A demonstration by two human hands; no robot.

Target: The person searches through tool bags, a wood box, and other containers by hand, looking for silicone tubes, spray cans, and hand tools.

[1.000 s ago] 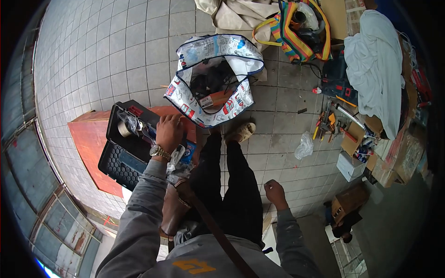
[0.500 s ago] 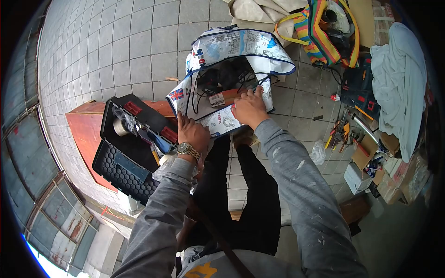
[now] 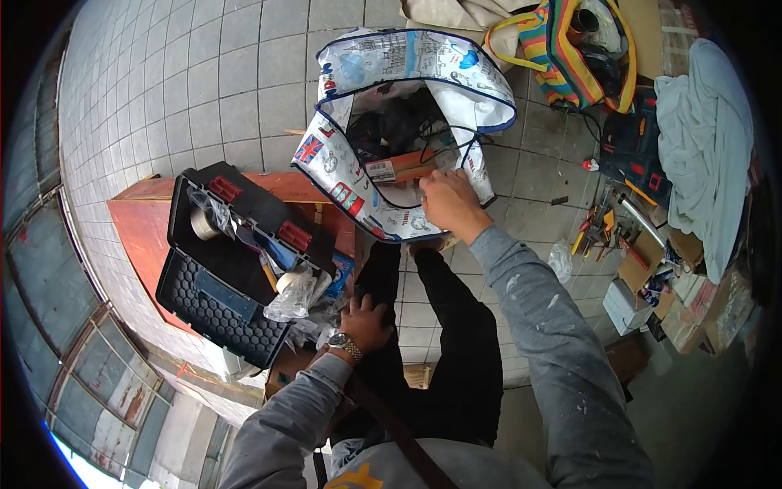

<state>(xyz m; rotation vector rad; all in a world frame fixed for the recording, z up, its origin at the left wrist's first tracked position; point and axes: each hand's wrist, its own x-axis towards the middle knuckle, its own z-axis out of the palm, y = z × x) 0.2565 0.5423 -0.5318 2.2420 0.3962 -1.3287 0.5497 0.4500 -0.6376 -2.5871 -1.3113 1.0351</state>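
An open white bag with printed drawings and dark blue edging (image 3: pixel 350 175) stands on the tiles in front of me. Inside it lie an orange-brown box with a white label (image 3: pixel 399 167) and dark items with black cords (image 3: pixel 395 126). My right hand (image 3: pixel 453 204) is at the bag's near right rim, its fingers curled over the edge. My left hand (image 3: pixel 366 323), with a metal watch on the wrist, is near my left thigh, beside crumpled clear plastic (image 3: pixel 297 297); its fingers are apart and nothing shows in them.
At the left, an open black toolbox (image 3: pixel 220 306) rests by a reddish wooden panel (image 3: pixel 138 236). A striped bag (image 3: pixel 558 61) is at the upper right. Pliers and other tools (image 3: pixel 599 228), a pale cloth (image 3: pixel 702 147) and a white box (image 3: pixel 626 308) lie at the right.
My left hand has let go of the bag's near left edge and moved down towards my thigh. The bag's left side has spread outward. My right hand has shifted slightly right.
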